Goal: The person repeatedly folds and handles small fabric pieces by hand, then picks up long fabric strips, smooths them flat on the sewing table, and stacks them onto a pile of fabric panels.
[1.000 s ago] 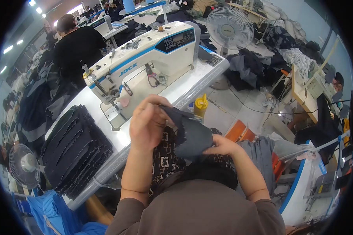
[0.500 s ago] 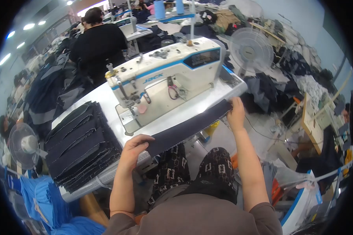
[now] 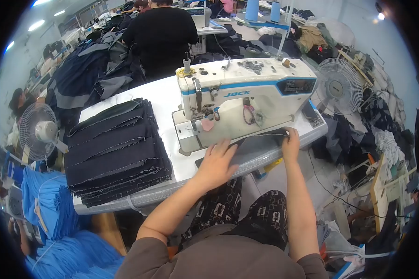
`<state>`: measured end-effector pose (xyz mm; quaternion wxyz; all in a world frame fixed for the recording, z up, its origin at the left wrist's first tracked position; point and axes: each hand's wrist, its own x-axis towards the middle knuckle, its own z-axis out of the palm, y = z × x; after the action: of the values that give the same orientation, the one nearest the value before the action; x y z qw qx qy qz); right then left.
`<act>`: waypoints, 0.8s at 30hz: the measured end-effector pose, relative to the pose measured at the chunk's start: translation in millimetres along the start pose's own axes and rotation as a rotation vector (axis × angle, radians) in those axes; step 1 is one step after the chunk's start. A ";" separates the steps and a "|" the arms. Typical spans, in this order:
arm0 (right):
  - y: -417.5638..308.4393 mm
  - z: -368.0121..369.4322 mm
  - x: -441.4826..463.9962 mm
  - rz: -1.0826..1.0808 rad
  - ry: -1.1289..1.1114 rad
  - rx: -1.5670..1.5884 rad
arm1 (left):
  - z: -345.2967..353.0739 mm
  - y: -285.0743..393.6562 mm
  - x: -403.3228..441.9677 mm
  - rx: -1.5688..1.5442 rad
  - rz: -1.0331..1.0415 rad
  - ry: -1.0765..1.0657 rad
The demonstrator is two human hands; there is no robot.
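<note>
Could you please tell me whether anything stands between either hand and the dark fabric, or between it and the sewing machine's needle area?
Nothing visible blocks the left hand or right hand; both touch the dark fabric. Near the needle area, only a small pink piece sits close by.

Hands [image 3: 217, 163] on dark fabric strip [image 3: 261, 144], sewing machine [image 3: 246, 83] behind, stacked dark cloth [image 3: 116, 149] alongside

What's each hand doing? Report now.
Left hand: open, fingers spread over the long dark-grey cloth strip.
Right hand: closed, pinching the strip's right end.
</note>
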<state>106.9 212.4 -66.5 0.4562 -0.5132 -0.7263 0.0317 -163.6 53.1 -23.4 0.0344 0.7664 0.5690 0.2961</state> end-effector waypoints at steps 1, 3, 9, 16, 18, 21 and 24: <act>4.4 1.1 0.5 0.073 0.021 0.076 | 2.7 1.3 2.6 -0.028 0.062 -0.054; 14.0 -0.4 4.6 0.145 0.045 0.142 | 0.0 -4.2 4.6 -0.109 0.126 -0.123; 34.9 -7.2 9.7 0.271 -0.066 0.283 | -2.0 -19.0 -2.4 -0.144 0.259 -0.226; 41.7 -10.4 3.1 0.020 -0.074 -0.054 | 8.6 -19.2 -3.0 0.053 0.300 -0.291; 38.6 -13.8 4.5 0.012 -0.079 -0.068 | 9.7 -19.4 -3.1 0.067 0.305 -0.294; 17.7 -29.9 11.0 0.223 -0.254 0.132 | 10.1 -18.8 -3.4 0.083 0.313 -0.292; -15.4 -34.0 5.9 -0.060 -0.238 0.161 | 9.9 -17.9 -3.0 0.094 0.309 -0.287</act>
<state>119.2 195.4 -35.1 0.4073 -0.4454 -0.7855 0.1368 -174.5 59.6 -39.8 0.0333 0.8796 0.4471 0.1590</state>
